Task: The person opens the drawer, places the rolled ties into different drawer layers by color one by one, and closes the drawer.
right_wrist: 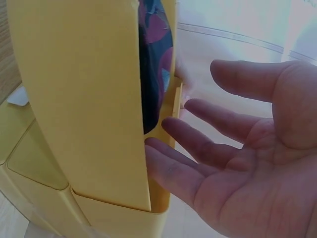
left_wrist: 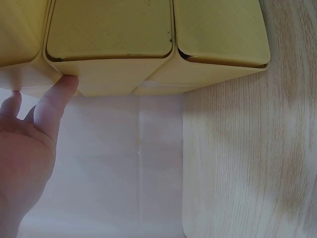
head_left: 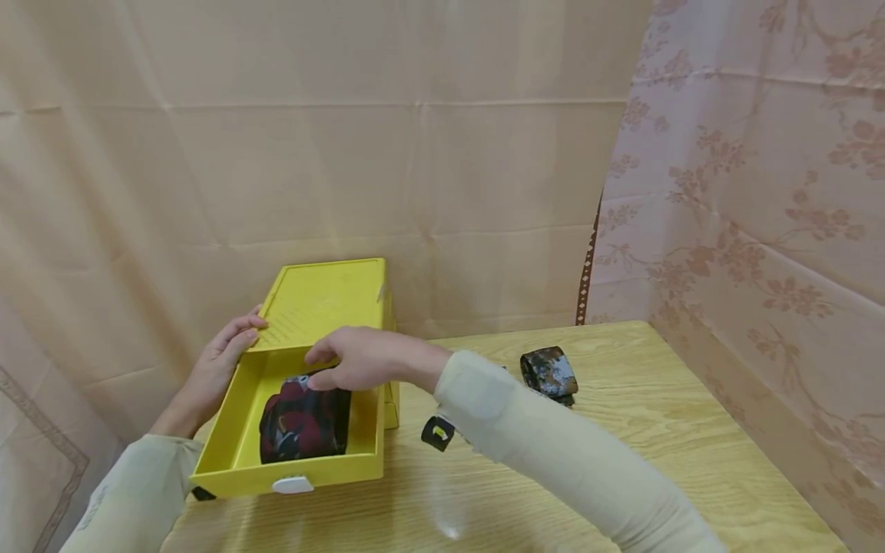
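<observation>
1. Dark folded cloth with red and grey patches point(head_left: 300, 422) lies inside a yellow plastic drawer point(head_left: 349, 468), which is pulled out and has a white handle point(head_left: 293, 485).
2. Right hand point(head_left: 362, 359): it is over the cloth, with fingers a bit bent and spread and the thumb well apart, and it holds nothing. I can't tell if a fingertip touches the drawer.
3. Left hand point(head_left: 214, 372): its loose fingers touch the side of the yellow plastic box point(head_left: 325, 299), not wrapped round it.
4. Off to the right, a rolled grey-and-brown spotted cloth point(head_left: 549, 372) sits on the light wooden table point(head_left: 664, 399).
5. Behind hangs a plain beige curtain point(head_left: 415, 169).
</observation>
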Motion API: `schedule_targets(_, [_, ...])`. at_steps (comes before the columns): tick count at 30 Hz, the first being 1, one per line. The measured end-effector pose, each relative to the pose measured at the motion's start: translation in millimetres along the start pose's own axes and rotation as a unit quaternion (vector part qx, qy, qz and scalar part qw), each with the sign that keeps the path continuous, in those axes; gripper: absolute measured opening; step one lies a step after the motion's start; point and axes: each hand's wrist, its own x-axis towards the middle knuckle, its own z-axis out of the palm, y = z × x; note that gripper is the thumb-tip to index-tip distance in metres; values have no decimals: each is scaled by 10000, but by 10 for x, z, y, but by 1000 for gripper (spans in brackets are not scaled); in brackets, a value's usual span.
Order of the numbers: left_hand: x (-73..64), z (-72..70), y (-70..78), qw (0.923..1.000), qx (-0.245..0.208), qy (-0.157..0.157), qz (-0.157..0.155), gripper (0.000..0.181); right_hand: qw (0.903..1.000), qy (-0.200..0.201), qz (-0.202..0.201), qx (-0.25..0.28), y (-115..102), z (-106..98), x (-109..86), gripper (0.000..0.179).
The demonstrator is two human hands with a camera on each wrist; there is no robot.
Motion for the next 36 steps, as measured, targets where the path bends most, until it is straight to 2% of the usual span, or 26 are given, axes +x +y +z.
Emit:
schedule_targets(12, [-2,12,3,9998,-121,-37,-140,23,9977,281,-176,585,130,-85,-174,40])
schedule_targets(21, [4,13,4,9997,-176,1,-172,22,9891,258,-321,1414,234,-132,-316,39])
schedule_targets(26, [-40,-35,0,9998,-61,73,-186,22,9766,96,-398,2110,286,-106,-409,38])
schedule_targets(30, [-75,-63,4,9996,40,159,-212,21,9611,-187,-612,2688,296,-17,-492,37])
schedule_targets(36, [10,-17,-15,9997,80,157,-198,21,9399,-550,-894,3248,273,131,-633,36])
